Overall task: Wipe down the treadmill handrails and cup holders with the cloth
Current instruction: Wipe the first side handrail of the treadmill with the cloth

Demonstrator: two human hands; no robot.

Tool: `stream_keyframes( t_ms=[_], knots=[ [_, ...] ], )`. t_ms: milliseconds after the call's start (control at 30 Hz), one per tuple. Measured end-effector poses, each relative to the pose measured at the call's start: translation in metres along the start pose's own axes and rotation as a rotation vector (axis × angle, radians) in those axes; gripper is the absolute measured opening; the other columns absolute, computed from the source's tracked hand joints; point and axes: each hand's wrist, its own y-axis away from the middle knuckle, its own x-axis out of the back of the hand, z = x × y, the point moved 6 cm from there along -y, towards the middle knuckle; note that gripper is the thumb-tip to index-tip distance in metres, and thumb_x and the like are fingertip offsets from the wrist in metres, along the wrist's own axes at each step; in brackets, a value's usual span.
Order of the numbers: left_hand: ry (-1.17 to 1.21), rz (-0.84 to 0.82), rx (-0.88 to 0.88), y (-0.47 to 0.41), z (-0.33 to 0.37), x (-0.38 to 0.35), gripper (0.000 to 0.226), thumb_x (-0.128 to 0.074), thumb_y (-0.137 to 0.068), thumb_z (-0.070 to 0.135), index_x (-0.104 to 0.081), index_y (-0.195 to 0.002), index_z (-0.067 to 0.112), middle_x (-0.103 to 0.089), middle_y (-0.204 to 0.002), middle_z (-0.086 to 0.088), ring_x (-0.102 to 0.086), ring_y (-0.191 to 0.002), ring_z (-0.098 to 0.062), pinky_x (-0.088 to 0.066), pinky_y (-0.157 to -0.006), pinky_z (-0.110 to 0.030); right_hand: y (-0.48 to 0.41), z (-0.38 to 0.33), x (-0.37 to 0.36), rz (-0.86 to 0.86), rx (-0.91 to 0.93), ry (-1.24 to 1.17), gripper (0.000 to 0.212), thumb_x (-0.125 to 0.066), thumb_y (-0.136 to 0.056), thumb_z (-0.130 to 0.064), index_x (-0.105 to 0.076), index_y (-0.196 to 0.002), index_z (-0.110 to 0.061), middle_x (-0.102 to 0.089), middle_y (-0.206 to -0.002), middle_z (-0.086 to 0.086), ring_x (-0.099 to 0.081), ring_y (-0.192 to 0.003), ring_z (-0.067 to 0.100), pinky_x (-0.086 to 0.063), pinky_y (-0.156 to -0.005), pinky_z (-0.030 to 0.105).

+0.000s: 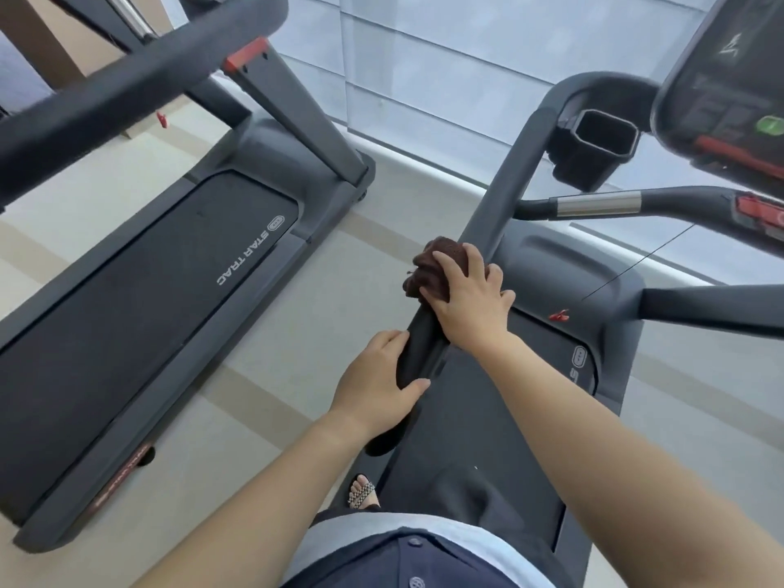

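Head view: the person stands on a treadmill (488,439), looking down along its left handrail (505,193), a dark padded bar that runs from the lower middle of the frame up toward the console (721,78) at the top right corner. The right hand (471,299) reaches across and presses a bunched dark brown cloth (432,265) onto the top of that handrail, roughly halfway along its visible length. Its fingers are spread and curved down over the cloth, pinning it against the bar rather than closing fully around it; the thumb sits on the belt side of the rail. Cloth spills out past the fingertips on the outer side of the bar.

Just below, nearer the rail's free end, the left hand (377,388) grips the same handrail from the outer side, fingers over the top and thumb laid along the near side. How far the fingers wrap underneath is hidden, so the grip looks closed but not certainly tight. The two hands are near each other, not touching.

Farther up the rail, beside the console, a square black cup holder (598,142) hangs off the frame, open mouth upward. A crossbar with a silver sensor band (598,203) runs from the handrail toward the console. A second treadmill (161,282) stands parallel at the left, on pale floor (318,316). One sandalled foot (362,492) shows at the belt's left edge
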Motion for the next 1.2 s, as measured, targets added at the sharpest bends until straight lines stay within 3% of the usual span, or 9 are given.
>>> stream_keyframes(
  t_ms=[167,333,500,667,867,1033,1200],
  knots=[
    [-0.015,-0.037,0.033,-0.015,-0.002,0.003,0.07,-0.068,-0.071,0.046,-0.043,-0.132,0.023,-0.049,-0.131,0.008,-0.051,-0.113,-0.012,-0.046,-0.094,-0.032,-0.003,0.01,0.002,0.016,0.054,-0.03,0.049,-0.046,-0.089,-0.051,-0.031,-0.135,-0.043,-0.015,-0.153,-0.006,-0.022,-0.129,0.034,-0.03,-0.094,0.056],
    [0.029,0.025,0.101,-0.029,0.003,0.001,0.066,-0.069,-0.069,0.048,-0.047,-0.128,0.027,-0.053,-0.123,0.01,-0.055,-0.104,-0.009,-0.045,-0.087,-0.025,-0.016,0.019,0.002,-0.005,0.137,-0.025,0.048,-0.046,-0.089,-0.054,-0.032,-0.134,-0.044,-0.016,-0.152,-0.007,-0.022,-0.13,0.034,-0.031,-0.095,0.056],
    [0.001,0.099,0.14,-0.054,0.025,-0.005,0.06,-0.066,-0.073,0.043,-0.046,-0.127,0.026,-0.053,-0.124,0.008,-0.055,-0.103,-0.013,-0.048,-0.086,-0.03,-0.045,0.032,0.008,-0.034,0.147,-0.054,0.048,-0.044,-0.09,-0.053,-0.029,-0.135,-0.044,-0.012,-0.152,-0.007,-0.02,-0.128,0.034,-0.03,-0.094,0.056],
    [0.002,0.187,0.206,-0.082,0.039,-0.008,0.053,-0.066,-0.075,0.04,-0.049,-0.125,0.029,-0.055,-0.124,0.009,-0.055,-0.104,-0.014,-0.048,-0.084,-0.031,-0.055,0.04,0.011,-0.028,0.281,-0.012,0.049,-0.042,-0.089,-0.055,-0.031,-0.134,-0.042,-0.018,-0.151,-0.004,-0.023,-0.124,0.032,-0.031,-0.092,0.05],
    [-0.035,0.26,0.271,-0.112,0.056,-0.015,0.045,-0.062,-0.079,0.039,-0.052,-0.122,0.03,-0.056,-0.118,0.011,-0.056,-0.099,-0.012,-0.046,-0.078,-0.028,-0.11,0.062,0.025,-0.055,0.234,-0.071,0.047,-0.044,-0.09,-0.052,-0.03,-0.133,-0.04,-0.015,-0.151,-0.004,-0.021,-0.126,0.035,-0.029,-0.095,0.055],
    [-0.034,0.33,0.321,-0.129,0.064,-0.022,0.038,-0.061,-0.081,0.037,-0.055,-0.117,0.028,-0.057,-0.115,0.01,-0.055,-0.095,-0.012,-0.043,-0.074,-0.025,-0.113,0.073,0.023,-0.053,0.374,-0.042,0.05,-0.043,-0.089,-0.055,-0.027,-0.135,-0.041,-0.016,-0.151,-0.004,-0.022,-0.126,0.034,-0.031,-0.094,0.051],
    [-0.09,0.344,0.36,-0.137,0.064,-0.03,0.042,-0.06,-0.082,0.04,-0.052,-0.12,0.025,-0.055,-0.117,0.009,-0.055,-0.096,-0.013,-0.043,-0.073,-0.026,-0.146,0.08,0.029,-0.08,0.3,-0.081,0.046,-0.042,-0.091,-0.052,-0.029,-0.134,-0.039,-0.015,-0.151,-0.001,-0.021,-0.126,0.037,-0.029,-0.095,0.052]
  ],
)
